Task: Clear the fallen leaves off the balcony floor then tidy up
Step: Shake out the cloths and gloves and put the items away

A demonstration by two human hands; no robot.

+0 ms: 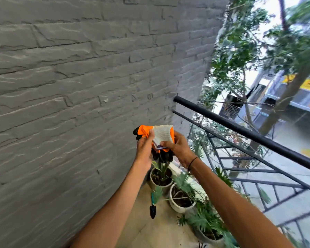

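Both my hands are raised in front of me, holding a bundle of orange work gloves with black fingertips and a white knit cuff. My left hand pinches the orange part at the bundle's left side. My right hand grips the white cuff and a small paper label on the right. Black glove fingers hang down between my hands. Below, the beige tiled balcony floor shows between my forearms; no fallen leaves are visible on that patch.
A grey brick-pattern wall fills the left. A black metal railing runs along the right. Three white pots with green plants stand in a row by the railing. A small trowel with a teal handle lies on the floor.
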